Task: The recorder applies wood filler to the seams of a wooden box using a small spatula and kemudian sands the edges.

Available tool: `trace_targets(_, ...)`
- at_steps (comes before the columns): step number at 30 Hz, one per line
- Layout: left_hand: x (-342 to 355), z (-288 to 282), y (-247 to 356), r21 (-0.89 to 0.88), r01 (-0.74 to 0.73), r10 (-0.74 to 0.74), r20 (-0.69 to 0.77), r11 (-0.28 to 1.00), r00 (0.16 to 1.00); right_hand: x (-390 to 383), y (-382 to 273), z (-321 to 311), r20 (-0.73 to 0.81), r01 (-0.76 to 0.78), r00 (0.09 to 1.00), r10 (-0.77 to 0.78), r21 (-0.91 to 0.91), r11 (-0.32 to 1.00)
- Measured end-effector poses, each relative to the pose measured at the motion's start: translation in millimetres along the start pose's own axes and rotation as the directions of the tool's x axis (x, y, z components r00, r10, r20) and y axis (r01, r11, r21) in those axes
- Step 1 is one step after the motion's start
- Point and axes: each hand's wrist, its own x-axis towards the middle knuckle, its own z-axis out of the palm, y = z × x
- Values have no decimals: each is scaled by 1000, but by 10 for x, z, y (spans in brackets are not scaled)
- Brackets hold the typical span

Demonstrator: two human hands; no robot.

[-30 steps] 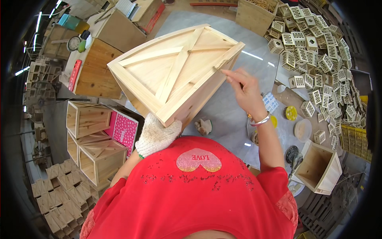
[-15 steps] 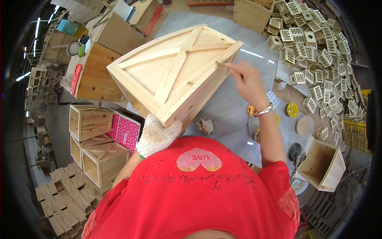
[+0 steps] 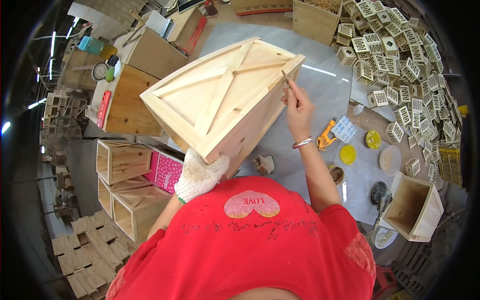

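The gloved left hand (image 3: 200, 176) grips the near corner of a pale wooden crate (image 3: 190, 97) above the counter's (image 3: 277, 140) left side.
A loose glove (image 3: 263, 164) lies toward the near edge; farther off, the bare right hand (image 3: 299, 107) pinches a thin tool (image 3: 285, 78) between its fingers; slatted boxes (image 3: 400, 65) heap beyond the right edge.

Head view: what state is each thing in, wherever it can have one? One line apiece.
Braced box: tilted, crossed face upward.
Left hand: gloved, at the braced box's near corner, fingers partly hidden.
Right hand: bare, pinching the thin tool.
Thin tool: at the braced box's edge, contact unclear.
Loose glove: crumpled on the table.
Orange tool: lying unheld.
Box at right: open side showing.
Slatted boxes: heaped loosely.
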Motion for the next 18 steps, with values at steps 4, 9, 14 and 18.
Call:
trace_targets(4, 1, -10, 22, -37, 93, -93, 18, 995, 996, -154, -46, 194, -53, 44, 998, -44, 9, 999)
trace_targets(9, 3, 47, -200, -123, -4, -5, -74, 992, 997, -354, -262, 274, 33, 90, 995, -92, 54, 994)
trace_targets(14, -3, 32, -187, -146, 88, -94, -35, 985, 995, -182, -10, 279, -86, 56, 995, -47, 106, 993)
trace_targets(18, -1, 18, -146, -140, 86, -91, -33, 986, 995, -130, 39, 289, -124, 39, 992, -28, 85, 996)
